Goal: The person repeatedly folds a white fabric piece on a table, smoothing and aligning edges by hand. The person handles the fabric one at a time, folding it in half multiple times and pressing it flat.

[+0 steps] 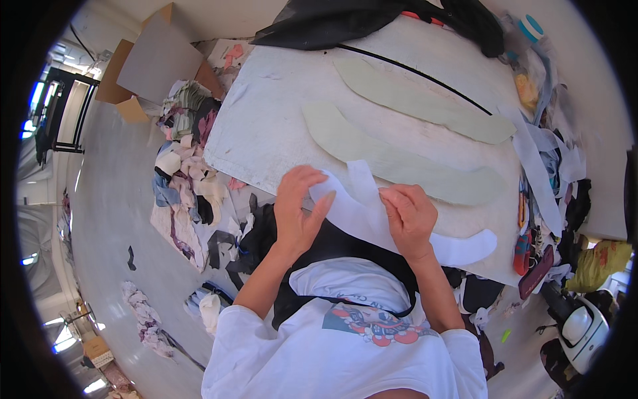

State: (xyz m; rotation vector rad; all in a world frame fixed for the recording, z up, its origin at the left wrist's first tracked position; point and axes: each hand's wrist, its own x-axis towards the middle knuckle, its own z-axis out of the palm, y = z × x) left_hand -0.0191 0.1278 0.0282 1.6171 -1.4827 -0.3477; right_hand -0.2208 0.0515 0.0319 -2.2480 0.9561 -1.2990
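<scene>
A white curved fabric piece (356, 214) lies at the near edge of the table, its right end (466, 248) showing beyond my right wrist. My right hand (409, 217) pinches a white strip (363, 180) that sticks up over this piece; where strip and piece meet is partly hidden by the fingers. My left hand (299, 209) is at the left end of the white piece, thumb and fingers spread apart with the end between them. Farther back, two pale green curved fabric pieces (398, 154) (423, 102) lie flat, roughly parallel.
Black fabric (329, 22) covers the far edge of the white table (259, 109). White strips (536, 169), tools and bags crowd the right side. On the left are heaped scraps (184, 169) and a cardboard box (154, 60). A white machine (583, 329) stands at lower right.
</scene>
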